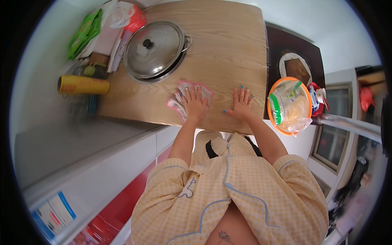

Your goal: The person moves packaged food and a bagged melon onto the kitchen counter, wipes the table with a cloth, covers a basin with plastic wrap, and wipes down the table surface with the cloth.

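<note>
My left hand (194,105) lies flat, fingers stretched out, on a grey cleaning cloth (207,92) with a pink edge. The cloth is spread and partly crumpled under the palm, near the front edge of the wooden table (228,45). To its right, my right hand (241,105) rests directly on the wood with the fingers apart and nothing in them. Beyond the cloth, to the left, a steel pot (165,73) stands under a metal lid (157,47) with a black knob; the lid sits slightly askew.
At the far left are a yellow roll box (83,85), a green packet (85,34) and a red-and-white plastic bag (134,18). On the right, an orange-rimmed basin (270,110) holding plastic bags stands by a dark side table (281,38).
</note>
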{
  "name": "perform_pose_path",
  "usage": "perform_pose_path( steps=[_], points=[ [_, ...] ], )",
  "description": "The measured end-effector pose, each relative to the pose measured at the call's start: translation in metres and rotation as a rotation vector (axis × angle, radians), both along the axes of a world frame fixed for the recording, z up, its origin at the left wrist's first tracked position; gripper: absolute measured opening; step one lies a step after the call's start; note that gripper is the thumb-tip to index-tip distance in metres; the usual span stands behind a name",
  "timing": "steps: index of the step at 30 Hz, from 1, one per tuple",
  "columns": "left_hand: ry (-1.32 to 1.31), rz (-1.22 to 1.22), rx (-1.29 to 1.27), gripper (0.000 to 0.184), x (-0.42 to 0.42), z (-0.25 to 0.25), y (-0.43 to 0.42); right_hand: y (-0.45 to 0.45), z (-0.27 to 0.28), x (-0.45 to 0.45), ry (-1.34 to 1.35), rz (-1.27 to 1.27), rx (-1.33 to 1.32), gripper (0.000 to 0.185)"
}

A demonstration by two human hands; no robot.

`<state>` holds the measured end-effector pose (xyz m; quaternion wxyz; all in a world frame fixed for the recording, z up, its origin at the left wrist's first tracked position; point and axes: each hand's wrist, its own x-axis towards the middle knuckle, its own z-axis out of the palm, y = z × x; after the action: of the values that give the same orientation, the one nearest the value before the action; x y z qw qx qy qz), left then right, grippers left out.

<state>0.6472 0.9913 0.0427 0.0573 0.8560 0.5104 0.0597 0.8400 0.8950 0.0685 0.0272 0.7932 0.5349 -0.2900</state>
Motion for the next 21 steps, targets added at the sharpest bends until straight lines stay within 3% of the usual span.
perform_pose_path(
  steps=[11, 21],
  points=[
    [-0.009, 0.227, 0.020, 0.060, -0.005, -0.012, -0.102, -0.016, -0.011, 0.016, -0.008, 0.125, 0.109, 0.100],
    [-0.021, 0.376, -0.061, 0.062, 0.008, -0.004, -0.089, -0.020, -0.013, 0.020, -0.056, 0.191, 0.205, 0.094]
  ],
)
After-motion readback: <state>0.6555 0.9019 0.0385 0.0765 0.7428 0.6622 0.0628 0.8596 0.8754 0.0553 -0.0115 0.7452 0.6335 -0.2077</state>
